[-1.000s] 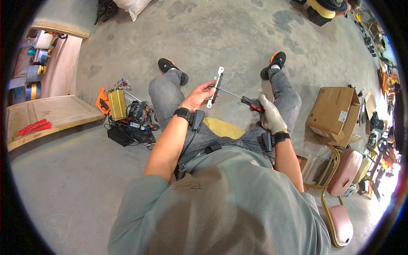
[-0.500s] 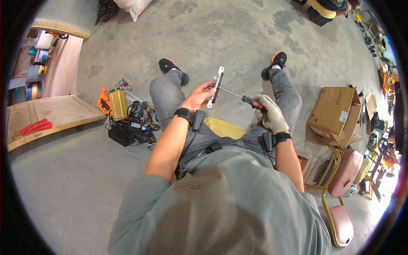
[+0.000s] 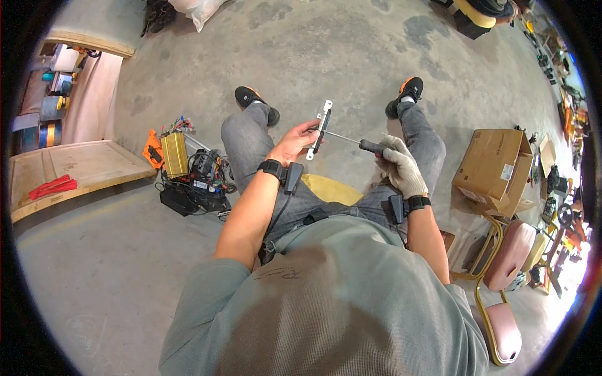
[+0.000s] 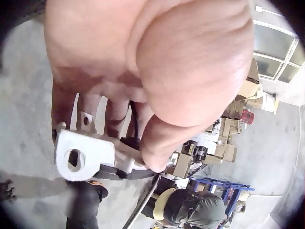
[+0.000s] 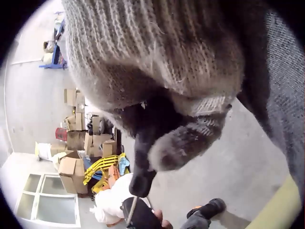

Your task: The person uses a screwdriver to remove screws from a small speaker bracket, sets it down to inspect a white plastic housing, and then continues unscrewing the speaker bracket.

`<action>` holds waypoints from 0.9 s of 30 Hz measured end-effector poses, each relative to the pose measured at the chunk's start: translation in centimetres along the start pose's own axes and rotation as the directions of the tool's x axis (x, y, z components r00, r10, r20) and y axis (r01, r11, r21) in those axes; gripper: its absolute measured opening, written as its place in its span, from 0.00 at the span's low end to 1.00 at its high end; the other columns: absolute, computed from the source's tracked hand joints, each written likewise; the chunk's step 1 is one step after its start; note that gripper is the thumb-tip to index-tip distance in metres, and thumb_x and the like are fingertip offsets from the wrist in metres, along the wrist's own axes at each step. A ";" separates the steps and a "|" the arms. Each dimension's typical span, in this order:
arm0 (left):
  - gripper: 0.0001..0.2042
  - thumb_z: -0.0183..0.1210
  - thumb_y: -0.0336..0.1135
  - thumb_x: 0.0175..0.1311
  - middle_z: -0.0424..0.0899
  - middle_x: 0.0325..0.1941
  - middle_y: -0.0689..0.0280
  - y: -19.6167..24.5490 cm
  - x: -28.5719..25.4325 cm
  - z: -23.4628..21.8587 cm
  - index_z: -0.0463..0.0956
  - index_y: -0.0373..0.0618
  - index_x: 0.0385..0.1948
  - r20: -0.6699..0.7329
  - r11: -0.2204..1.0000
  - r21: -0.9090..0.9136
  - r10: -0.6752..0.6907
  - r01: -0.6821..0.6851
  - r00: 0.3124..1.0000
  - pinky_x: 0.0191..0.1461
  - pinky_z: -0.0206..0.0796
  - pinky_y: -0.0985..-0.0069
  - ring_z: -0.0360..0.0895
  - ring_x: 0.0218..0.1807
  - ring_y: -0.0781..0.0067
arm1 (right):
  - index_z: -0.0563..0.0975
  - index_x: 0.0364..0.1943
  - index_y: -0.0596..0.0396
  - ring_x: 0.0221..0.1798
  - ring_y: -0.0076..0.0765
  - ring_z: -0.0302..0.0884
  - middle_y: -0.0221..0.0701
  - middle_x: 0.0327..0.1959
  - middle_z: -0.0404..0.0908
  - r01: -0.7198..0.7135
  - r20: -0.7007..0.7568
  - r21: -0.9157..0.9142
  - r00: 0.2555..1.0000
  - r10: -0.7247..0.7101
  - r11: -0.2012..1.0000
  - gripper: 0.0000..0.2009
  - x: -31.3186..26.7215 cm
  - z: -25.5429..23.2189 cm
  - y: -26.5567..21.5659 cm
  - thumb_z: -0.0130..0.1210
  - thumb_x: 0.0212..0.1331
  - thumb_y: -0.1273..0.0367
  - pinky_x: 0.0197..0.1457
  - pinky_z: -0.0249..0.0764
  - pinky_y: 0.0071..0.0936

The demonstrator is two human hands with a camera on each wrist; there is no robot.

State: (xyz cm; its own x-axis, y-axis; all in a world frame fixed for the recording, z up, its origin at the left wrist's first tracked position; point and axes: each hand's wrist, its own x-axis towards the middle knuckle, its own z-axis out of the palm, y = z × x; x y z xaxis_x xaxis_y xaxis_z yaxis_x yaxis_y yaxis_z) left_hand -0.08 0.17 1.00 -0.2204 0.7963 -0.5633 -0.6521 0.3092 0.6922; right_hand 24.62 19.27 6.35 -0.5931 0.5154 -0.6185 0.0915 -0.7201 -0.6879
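Observation:
My bare left hand (image 3: 290, 147) holds a narrow white bracket (image 3: 327, 106) with a black strip along it, upright above the lap. In the left wrist view, the thumb presses the strip, fingers lie behind, and a white end tab (image 4: 93, 155) with a hole sticks out. My right hand (image 3: 404, 170), in a knitted glove, grips a screwdriver (image 3: 370, 146) by its dark handle. Its thin metal shaft (image 3: 343, 137) runs left to the middle of the bracket, where the left thumb is. In the right wrist view, gloved fingers wrap the handle (image 5: 142, 164); its upper end is hidden.
On the floor at left are a gold metal box (image 3: 174, 155), tangled wires and black electronics (image 3: 204, 172), beside a low wooden panel (image 3: 88, 164). A cardboard box (image 3: 486, 161) and a pink-padded chair (image 3: 510, 254) stand at right. A yellow seat (image 3: 331, 188) shows between the thighs.
The right hand has turned the screwdriver: the red part of its handle showed before and is now out of sight. The left hand and bracket have hardly moved.

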 end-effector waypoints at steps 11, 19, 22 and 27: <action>0.26 0.58 0.35 0.69 0.77 0.60 0.67 0.0 0.0 0.0 0.62 0.46 0.68 -0.001 1.000 0.008 -0.008 0.009 1.000 0.51 0.78 0.68 0.79 0.53 0.70 | 0.73 0.53 0.60 0.39 0.32 0.79 0.36 0.47 0.75 -0.045 0.133 -0.006 0.990 0.046 0.999 0.16 0.6 -1.8 0.5 0.53 0.67 0.64 0.39 0.80 0.24; 0.25 0.59 0.36 0.69 0.79 0.53 0.67 0.2 -0.1 0.4 0.64 0.47 0.67 -0.030 1.000 -0.001 0.006 -0.006 1.000 0.49 0.77 0.70 0.80 0.51 0.73 | 0.73 0.52 0.61 0.41 0.30 0.78 0.34 0.45 0.75 -0.274 0.113 -0.107 0.952 0.286 0.956 0.15 0.8 -2.0 0.1 0.52 0.67 0.66 0.40 0.81 0.25; 0.26 0.58 0.35 0.69 0.78 0.59 0.67 0.1 0.0 0.1 0.63 0.47 0.67 -0.031 1.000 0.009 -0.005 0.005 0.999 0.51 0.78 0.69 0.79 0.53 0.72 | 0.73 0.52 0.61 0.41 0.29 0.78 0.35 0.46 0.75 -0.083 0.171 -0.038 0.981 0.089 0.996 0.18 0.7 -1.9 0.6 0.53 0.68 0.61 0.39 0.81 0.24; 0.25 0.58 0.35 0.69 0.78 0.60 0.68 0.0 0.0 0.2 0.63 0.48 0.67 -0.039 1.000 0.013 0.000 0.001 0.999 0.51 0.78 0.69 0.79 0.52 0.73 | 0.73 0.53 0.60 0.41 0.27 0.77 0.34 0.45 0.75 -0.122 0.094 0.111 0.989 0.112 0.986 0.15 -0.4 -0.2 -0.4 0.52 0.67 0.66 0.37 0.81 0.22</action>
State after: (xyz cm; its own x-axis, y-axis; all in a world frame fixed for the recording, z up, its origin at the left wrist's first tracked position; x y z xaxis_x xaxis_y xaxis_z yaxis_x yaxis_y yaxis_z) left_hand 0.08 0.26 1.06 -0.2483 0.7755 -0.5805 -0.6425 0.3167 0.6978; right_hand 25.02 19.48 6.80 -0.6516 0.3860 -0.6530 0.0741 -0.8244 -0.5611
